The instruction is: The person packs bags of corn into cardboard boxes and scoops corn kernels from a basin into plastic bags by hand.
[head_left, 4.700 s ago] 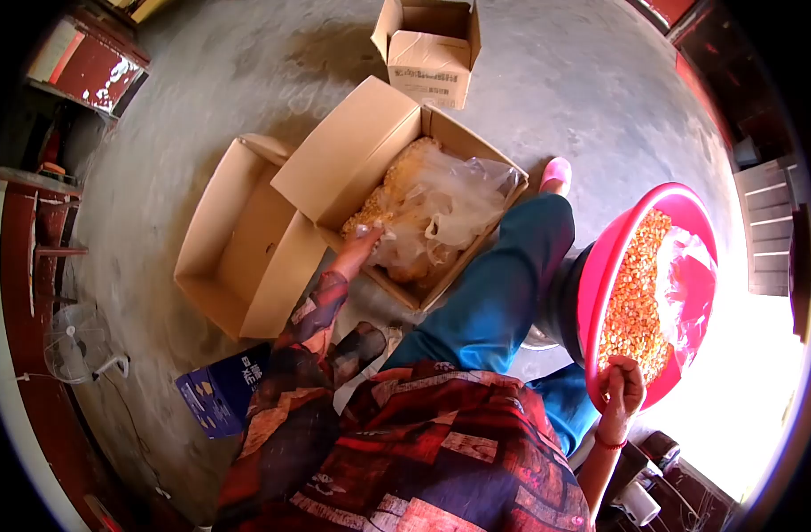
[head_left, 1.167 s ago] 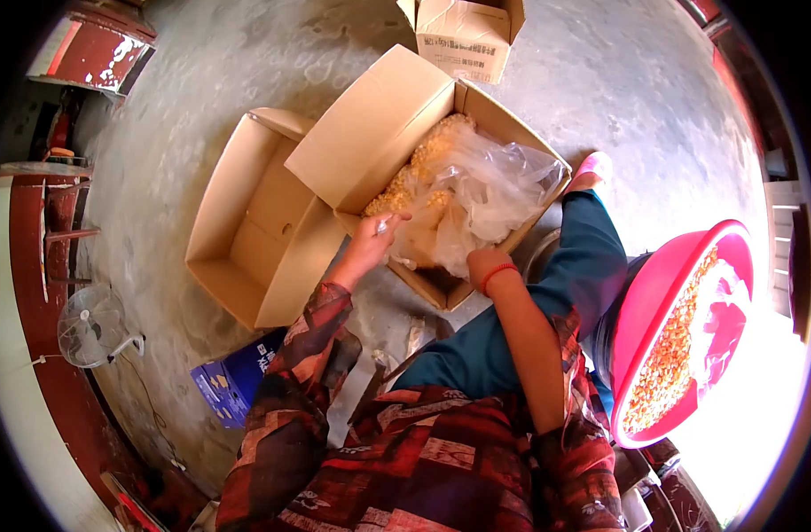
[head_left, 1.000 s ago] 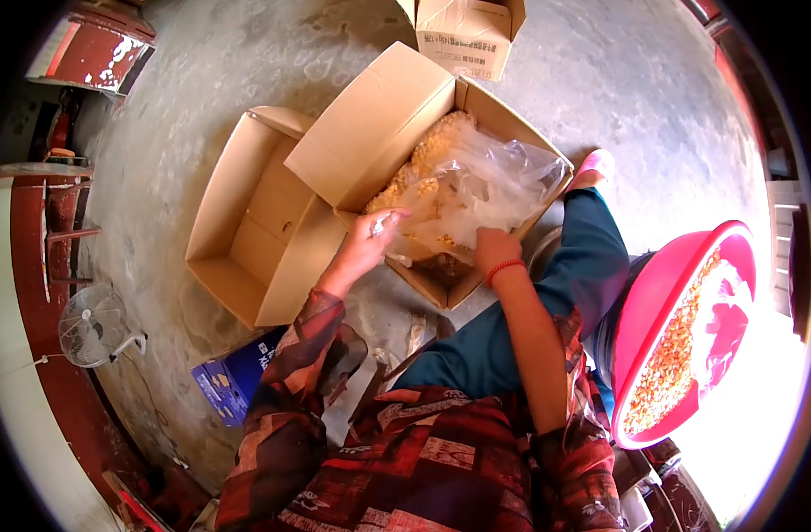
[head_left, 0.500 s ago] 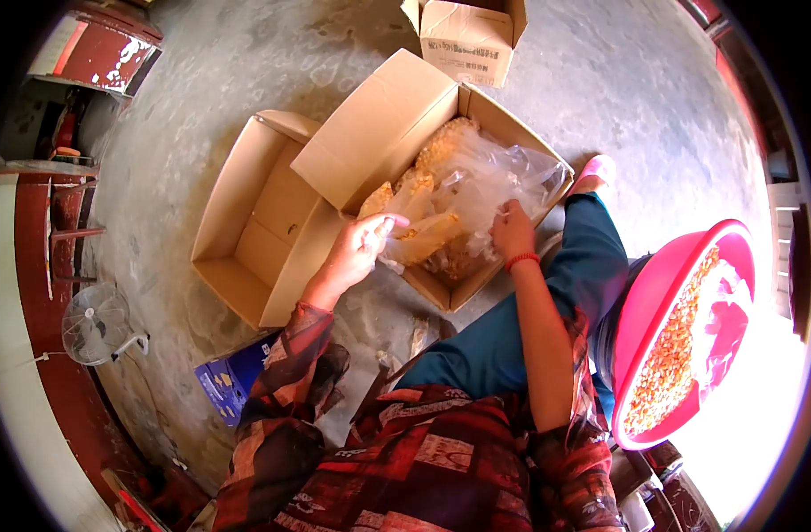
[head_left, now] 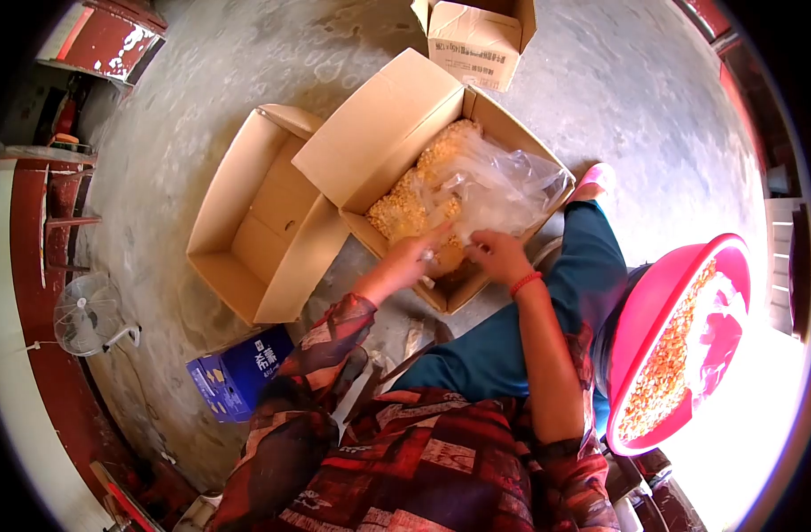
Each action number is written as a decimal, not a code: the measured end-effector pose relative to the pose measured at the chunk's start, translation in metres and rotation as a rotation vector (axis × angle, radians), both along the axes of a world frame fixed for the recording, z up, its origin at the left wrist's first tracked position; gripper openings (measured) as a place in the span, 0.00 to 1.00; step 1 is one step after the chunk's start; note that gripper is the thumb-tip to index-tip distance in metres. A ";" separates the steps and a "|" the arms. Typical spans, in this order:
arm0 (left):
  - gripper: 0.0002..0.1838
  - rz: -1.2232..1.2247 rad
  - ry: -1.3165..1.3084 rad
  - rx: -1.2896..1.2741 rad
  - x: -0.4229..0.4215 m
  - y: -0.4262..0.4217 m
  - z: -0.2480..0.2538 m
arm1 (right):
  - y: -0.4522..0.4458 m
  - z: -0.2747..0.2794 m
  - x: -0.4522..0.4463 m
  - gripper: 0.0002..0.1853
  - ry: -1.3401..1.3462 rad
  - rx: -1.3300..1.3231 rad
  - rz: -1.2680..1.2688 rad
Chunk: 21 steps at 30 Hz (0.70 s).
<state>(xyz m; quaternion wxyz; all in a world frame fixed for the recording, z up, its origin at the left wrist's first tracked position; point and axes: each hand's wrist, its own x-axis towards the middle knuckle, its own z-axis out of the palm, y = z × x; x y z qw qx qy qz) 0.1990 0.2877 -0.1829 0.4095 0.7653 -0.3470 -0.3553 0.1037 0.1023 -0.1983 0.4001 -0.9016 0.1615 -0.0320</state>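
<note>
Cardboard box (head_left: 379,133): yellow kernels (head_left: 396,209), bag (head_left: 513,191) | pink basin (head_left: 640,330): orange kernels (head_left: 662,381)

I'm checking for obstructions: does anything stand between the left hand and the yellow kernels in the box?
Nothing visible blocks the left hand from the exposed yellow kernels at the left of the box; crumpled clear plastic lies to their right.

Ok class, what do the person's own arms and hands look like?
The left sleeve and right sleeve share a red, dark and pale patchwork print. The right hand, ungloved, has a red wrist bracelet; the left hand is also ungloved.
</note>
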 end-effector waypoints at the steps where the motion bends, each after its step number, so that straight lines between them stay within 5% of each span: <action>1: 0.29 -0.017 -0.008 -0.049 -0.004 -0.005 0.002 | 0.006 0.005 0.001 0.10 0.032 0.181 0.084; 2: 0.29 -0.013 -0.007 -0.052 -0.008 -0.008 -0.007 | 0.011 0.009 0.001 0.11 0.064 0.363 0.171; 5: 0.24 -0.127 -0.161 -0.005 -0.007 -0.004 -0.022 | 0.012 0.029 0.004 0.09 0.151 0.373 0.202; 7: 0.24 -0.174 0.009 0.080 0.000 0.000 -0.021 | 0.011 0.033 0.003 0.08 0.222 0.394 0.213; 10: 0.18 -0.130 0.041 -0.041 -0.001 0.004 -0.030 | 0.013 0.031 0.004 0.08 0.011 0.321 0.279; 13: 0.09 -0.024 0.181 -0.077 0.002 0.009 -0.031 | 0.012 0.031 0.005 0.06 -0.149 0.278 0.182; 15: 0.06 0.016 0.175 -0.092 0.003 0.012 -0.007 | 0.008 0.043 0.007 0.06 -0.131 0.568 -0.186; 18: 0.12 0.101 0.171 -0.258 -0.001 0.016 0.015 | -0.009 0.027 0.004 0.05 -0.102 0.678 -0.397; 21: 0.15 0.053 0.349 -0.056 0.009 0.019 0.076 | -0.007 0.032 0.004 0.05 -0.053 0.698 -0.419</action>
